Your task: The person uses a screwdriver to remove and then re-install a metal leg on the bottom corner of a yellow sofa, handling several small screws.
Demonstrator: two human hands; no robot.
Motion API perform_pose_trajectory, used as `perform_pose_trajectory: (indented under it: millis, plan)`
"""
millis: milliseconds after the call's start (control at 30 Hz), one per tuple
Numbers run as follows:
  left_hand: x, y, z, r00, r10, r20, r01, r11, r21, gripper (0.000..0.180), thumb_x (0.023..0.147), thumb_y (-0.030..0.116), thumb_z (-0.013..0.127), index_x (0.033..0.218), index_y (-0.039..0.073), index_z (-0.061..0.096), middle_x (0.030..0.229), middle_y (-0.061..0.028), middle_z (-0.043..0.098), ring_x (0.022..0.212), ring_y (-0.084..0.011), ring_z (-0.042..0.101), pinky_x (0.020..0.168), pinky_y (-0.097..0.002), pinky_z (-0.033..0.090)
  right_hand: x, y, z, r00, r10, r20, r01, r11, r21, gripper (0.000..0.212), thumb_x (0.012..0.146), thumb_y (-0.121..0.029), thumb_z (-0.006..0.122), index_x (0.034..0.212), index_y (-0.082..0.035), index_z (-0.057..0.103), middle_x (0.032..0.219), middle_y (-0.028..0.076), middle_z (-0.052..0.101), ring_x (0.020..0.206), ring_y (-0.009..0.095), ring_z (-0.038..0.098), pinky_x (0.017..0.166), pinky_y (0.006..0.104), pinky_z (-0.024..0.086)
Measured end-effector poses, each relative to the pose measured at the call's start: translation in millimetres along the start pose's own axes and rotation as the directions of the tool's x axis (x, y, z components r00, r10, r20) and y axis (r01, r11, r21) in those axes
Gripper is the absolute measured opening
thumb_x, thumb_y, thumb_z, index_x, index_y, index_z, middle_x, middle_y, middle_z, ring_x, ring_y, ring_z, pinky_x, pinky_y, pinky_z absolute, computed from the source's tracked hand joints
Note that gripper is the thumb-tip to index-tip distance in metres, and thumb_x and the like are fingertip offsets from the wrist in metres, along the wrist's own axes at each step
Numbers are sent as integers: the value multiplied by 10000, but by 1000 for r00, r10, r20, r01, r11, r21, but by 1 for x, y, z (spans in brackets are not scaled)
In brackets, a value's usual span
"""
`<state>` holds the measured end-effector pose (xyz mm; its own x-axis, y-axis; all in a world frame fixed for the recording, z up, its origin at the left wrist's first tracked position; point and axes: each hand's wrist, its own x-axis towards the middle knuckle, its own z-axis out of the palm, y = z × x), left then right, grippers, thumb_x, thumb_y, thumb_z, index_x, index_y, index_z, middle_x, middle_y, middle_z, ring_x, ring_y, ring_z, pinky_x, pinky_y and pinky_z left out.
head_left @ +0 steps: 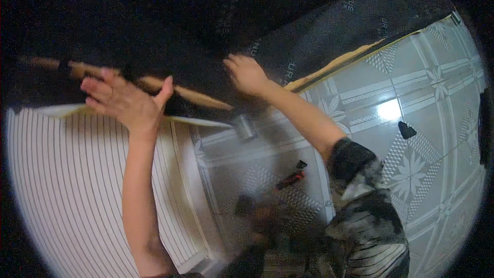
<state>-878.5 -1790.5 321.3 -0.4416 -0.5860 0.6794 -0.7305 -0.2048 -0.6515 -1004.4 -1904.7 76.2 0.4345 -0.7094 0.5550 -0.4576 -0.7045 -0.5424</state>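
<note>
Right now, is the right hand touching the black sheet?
Touching: the head view shows the right hand pressed flat on the black sheet, fingers lying on its surface with no gap.

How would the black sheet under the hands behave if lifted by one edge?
The black sheet would probably flop: it already bends in a curve over the tiled floor. It looks thin, so likely light. The right hand presses it flat, which hints it springs back.

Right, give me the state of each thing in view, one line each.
Left hand: open, fingers spread, raised beside the wooden handle.
Right hand: pressed flat on the black sheet.
Black sheet: spread over the panel, one edge lifted off the floor.
Wooden handle: lying tilted across the sheet's edge.
Striped panel: lying flat, partly covered.
Red tool: lying on the tiled floor, untouched.
</note>
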Motion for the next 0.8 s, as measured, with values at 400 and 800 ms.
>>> perform_pose_trajectory:
  millis: [400,800]
  plan:
    - [-2,-14,8,991,118,-59,-112,990,88,1099,646,620,518,1323,-40,-41,1345,-313,-91,1251,-460,-79,994,-549,-4,-24,-1,-71,30,-521,853,-130,844,520,486,773,-288,523,1149,13,460,1264,189,382,1175,324,357,993,403,261]
    - [3,-12,7,992,113,-55,-111,993,43,1030,685,566,508,1332,-7,-52,1347,-305,-95,1257,-439,-101,997,-546,-19,-73,-20,-86,408,-477,778,20,857,515,417,724,-255,567,1083,-51,513,1116,206,471,1056,319,443,925,441,320]
